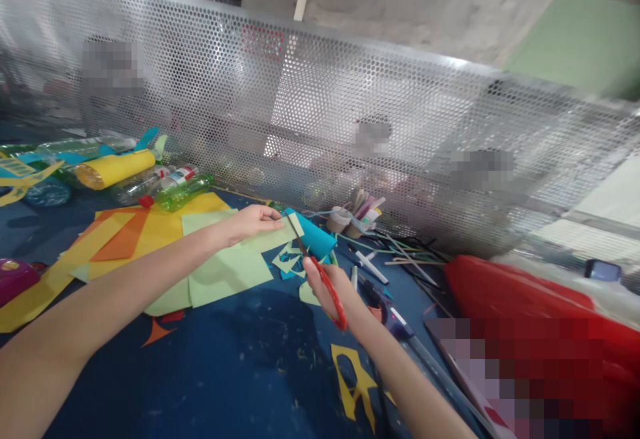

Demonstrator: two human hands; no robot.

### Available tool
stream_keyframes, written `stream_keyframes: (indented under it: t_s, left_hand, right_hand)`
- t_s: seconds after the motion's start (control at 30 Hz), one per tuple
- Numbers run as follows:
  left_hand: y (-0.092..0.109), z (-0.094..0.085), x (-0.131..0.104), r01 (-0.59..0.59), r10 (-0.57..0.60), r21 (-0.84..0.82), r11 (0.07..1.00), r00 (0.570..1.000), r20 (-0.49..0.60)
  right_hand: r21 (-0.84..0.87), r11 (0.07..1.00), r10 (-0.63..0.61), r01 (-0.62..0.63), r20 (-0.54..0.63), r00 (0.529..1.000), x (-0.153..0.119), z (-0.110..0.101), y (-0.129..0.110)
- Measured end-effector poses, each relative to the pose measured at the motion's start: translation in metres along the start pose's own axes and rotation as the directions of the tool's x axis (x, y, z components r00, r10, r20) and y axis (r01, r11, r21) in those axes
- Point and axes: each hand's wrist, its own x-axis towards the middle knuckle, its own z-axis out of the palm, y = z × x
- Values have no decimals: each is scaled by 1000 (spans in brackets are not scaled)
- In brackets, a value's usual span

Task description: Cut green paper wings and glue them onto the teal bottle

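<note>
My left hand [255,221] pinches a strip of pale green paper [267,239] by its upper edge. Red-handled scissors [333,299] are gripped in my right hand [333,285], with their blades reaching up across the right end of that strip. Just behind the blades lies a rolled blue paper tube [317,235]. Cut blue and pale green scraps [289,259] lie under the strip. Larger pale green sheets [227,279] rest beneath my left forearm, overlapping yellow and orange paper [123,239].
Plastic bottles [183,192] and a yellow paper-wrapped bottle [117,169] lie at the back left. A perforated metal screen [320,105] bounds the far side. Cups of sticks [353,219], markers [370,265], a glue gun [393,315] and a red bag [520,299] are to the right.
</note>
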Motion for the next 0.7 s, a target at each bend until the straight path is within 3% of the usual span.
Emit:
stream_keyframes:
  t_s: [0.23,0.37,0.5,0.7]
  left_hand:
    - [-8,0,3,29,-31,56,998,999,24]
    - [-17,-10,7,44,-52,222,974,998,29]
    - [-25,-28,11,64,-55,430,901,998,-33]
    - [-39,-43,13,14,32,643,766,998,-59]
  right_hand:
    - [-108,992,64,-65,-8,998,7,2,3]
    - [-347,928,158,-136,35,987,8,-4,7]
    - [-579,799,192,-159,-5,981,6,-7,13]
    - [-625,765,208,-157,9,978,6,-6,18]
